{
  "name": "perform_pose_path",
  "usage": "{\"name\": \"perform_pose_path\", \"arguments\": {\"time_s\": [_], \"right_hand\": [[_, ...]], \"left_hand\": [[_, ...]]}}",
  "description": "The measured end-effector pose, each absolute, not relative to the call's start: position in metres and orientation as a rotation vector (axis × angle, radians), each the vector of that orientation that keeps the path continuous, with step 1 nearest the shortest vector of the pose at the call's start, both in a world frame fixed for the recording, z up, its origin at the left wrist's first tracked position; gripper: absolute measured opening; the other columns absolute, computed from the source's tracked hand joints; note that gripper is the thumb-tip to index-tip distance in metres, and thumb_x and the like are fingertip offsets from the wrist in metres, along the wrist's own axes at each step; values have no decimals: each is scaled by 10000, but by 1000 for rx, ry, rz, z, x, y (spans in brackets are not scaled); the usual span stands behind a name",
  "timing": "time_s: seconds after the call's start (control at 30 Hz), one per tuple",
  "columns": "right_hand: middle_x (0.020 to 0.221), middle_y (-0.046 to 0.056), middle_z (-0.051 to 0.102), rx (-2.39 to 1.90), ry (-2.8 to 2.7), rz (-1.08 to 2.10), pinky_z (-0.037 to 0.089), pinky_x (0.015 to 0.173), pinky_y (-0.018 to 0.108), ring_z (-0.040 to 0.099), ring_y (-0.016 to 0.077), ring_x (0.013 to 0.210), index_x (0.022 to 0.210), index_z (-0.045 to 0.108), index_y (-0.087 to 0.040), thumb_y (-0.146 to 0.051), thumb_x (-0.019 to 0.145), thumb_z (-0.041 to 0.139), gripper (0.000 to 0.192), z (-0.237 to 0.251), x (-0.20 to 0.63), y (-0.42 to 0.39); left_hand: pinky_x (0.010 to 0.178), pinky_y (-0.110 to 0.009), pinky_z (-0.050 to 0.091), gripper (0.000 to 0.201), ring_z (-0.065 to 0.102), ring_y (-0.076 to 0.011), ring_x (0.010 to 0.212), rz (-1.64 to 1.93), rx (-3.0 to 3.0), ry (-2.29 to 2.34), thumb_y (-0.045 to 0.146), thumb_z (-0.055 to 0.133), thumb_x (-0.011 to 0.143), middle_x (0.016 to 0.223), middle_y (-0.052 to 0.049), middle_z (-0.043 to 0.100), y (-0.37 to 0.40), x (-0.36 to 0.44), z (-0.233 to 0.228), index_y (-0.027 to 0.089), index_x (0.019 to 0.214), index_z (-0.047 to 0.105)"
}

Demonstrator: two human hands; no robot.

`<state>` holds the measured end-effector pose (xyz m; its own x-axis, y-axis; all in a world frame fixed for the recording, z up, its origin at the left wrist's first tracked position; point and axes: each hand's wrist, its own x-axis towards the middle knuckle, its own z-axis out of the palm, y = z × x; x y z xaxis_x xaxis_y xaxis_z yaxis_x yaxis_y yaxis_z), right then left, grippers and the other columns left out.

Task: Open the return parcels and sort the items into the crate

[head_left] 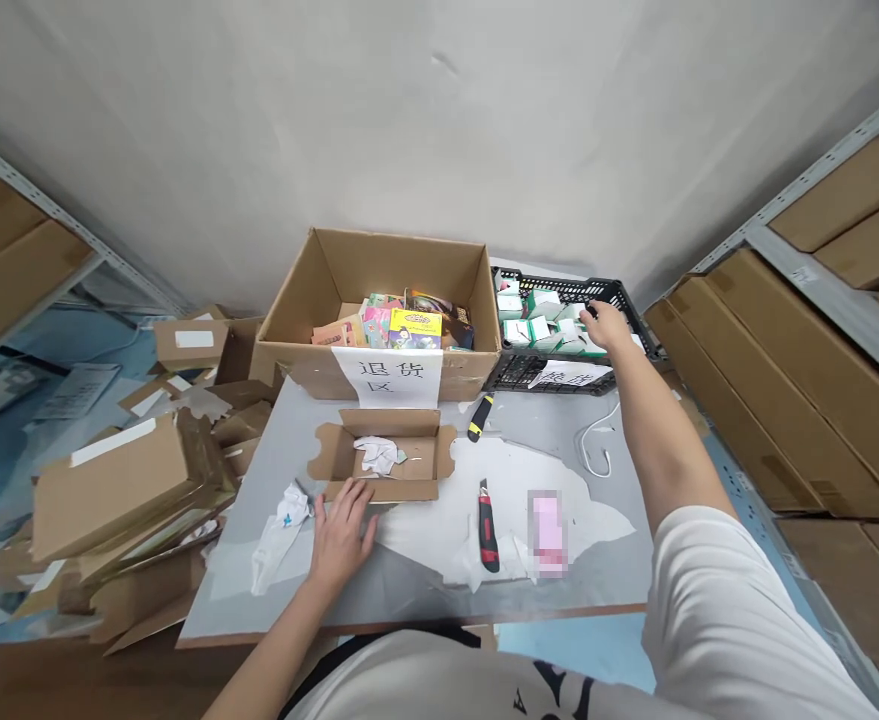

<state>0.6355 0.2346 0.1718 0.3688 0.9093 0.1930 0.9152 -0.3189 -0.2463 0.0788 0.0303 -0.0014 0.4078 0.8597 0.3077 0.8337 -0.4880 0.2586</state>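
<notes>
Two bare hands, left hand (341, 535) flat against small cardboard box (383, 455), right hand (608, 325) loosely open over black plastic crate (619, 300)

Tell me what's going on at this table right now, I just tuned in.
A person stands at a grey table. Their left hand rests flat against the front flap of a small open cardboard mailer box with crumpled white paper inside. Their right hand reaches into a black plastic crate of small green-and-white cartons. A red-and-black utility knife lies on the table, untouched. A large open cardboard box of colourful packets sits behind.
</notes>
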Motion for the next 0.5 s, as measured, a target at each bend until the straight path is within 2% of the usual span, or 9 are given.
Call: {"name": "perform_pose_path", "arguments": {"time_s": [0.2, 0.3, 0.4, 0.47, 0.5], "right_hand": [[1421, 173, 415, -2135, -1618, -135, 280, 1074, 494, 339, 303, 1330, 1350, 442, -127, -360, 844, 456, 557, 196, 570, 172], [1425, 152, 414, -1919, -1557, -74, 258, 1104, 468, 334, 273, 1339, 1370, 400, -153, -342, 826, 465, 579, 171, 520, 133], [1418, 134, 422, -1717, -1315, 303, 316, 1081, 443, 448, 254, 1259, 1383, 349, -202, -305, 762, 514, 651, 112, 461, 93], [1410, 128, 430, -1659, -994, 718, 373, 1037, 448, 505, 247, 1212, 1387, 301, -235, -238, 703, 501, 713, 63, 420, 70], [1379, 152, 458, -1675, -944, 812, 405, 998, 475, 532, 268, 1181, 1370, 318, -218, -215, 671, 485, 719, 40, 400, 60]], "left_hand": [[1104, -602, 120, 376, 456, -324, 1273, 654, 2546, 1469, 269, 458, 862, 1267, -159, 582, 31, 69, 9, 194, 1217, 557], [1100, -614, 126, 498, 332, -349, 1355, 786, 2383, 1597, 360, 495, 852, 1394, -197, 453, 31, 52, 9, 153, 1304, 477], [1111, -570, 183, 798, 240, -346, 1397, 1037, 1931, 1756, 536, 538, 798, 1487, -234, 286, 40, 26, -4, 106, 1424, 292], [1098, -482, 282, 813, 322, -296, 1371, 1123, 1492, 1726, 616, 424, 831, 1483, -227, 301, 51, 7, -17, 120, 1450, 241], [1086, -472, 302, 767, 365, -283, 1349, 1077, 1279, 1697, 650, 291, 860, 1457, -217, 360, 57, 0, -23, 141, 1434, 292]]}}
